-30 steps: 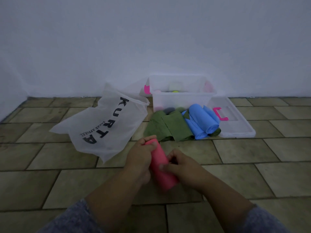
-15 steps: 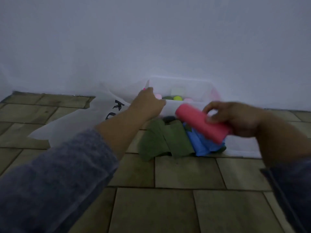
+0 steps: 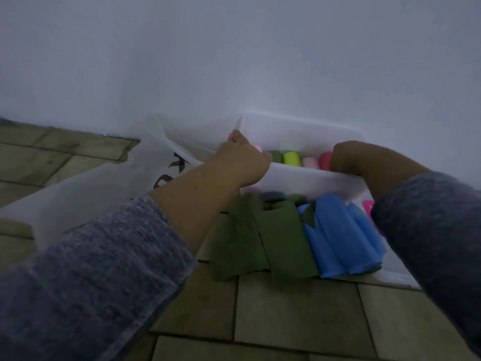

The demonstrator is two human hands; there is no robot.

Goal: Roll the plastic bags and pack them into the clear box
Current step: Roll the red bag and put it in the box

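The clear box stands against the wall with several rolled bags inside: pale pink, dark green, lime and another pink. My left hand grips the box's near left rim. My right hand reaches down into the right end of the box, its fingers hidden behind the rim, closed on the red-pink roll, whose top shows beside the wrist. Folded green bags and blue bags lie on the floor in front of the box.
A large white bag with black lettering lies on the tiled floor left of the box. The box's clear lid with a pink clip lies to the right, partly under my right sleeve. The wall runs directly behind the box.
My right hand carried the red-pink roll from above the blue bags into the right end of the box. My left hand stayed on the box rim. The view moved closer.
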